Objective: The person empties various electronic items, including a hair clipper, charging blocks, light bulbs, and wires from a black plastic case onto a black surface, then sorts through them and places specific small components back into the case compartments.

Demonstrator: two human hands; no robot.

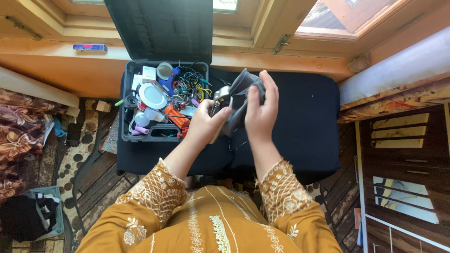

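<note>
Grey cloth (243, 96) bunched over a small metal-edged device (221, 104), both held up above the black cushioned surface (304, 126), just right of the open toolbox (164, 100). Gripped from the left by the left hand (204, 124), fingers curled and thumb pressed against the device's lower edge, pinching it firmly. Covered from the right by the right hand (260, 110), fingers laid flat and together over the cloth, pressing it onto the device. Exact kind of device hard to tell, mostly hidden by cloth and fingers.

Toolbox lid (159, 29) raised upright against the wooden window ledge (56, 51). Inside the tray: a round white disc (152, 96), a tangle of coloured wires (190, 84), a blue glue-gun-like tool (171, 77), an orange tool (174, 117), a roll of tape (164, 70), a small white bulb (141, 121). Small blue and red box (90, 47) lying on the ledge, well apart from the hands. Patterned floral fabric (21, 126) at far left, dark bag (28, 216) on the wooden floor near the lower left corner. Mustard embroidered sleeves (152, 189) reaching forward from the bottom edge
</note>
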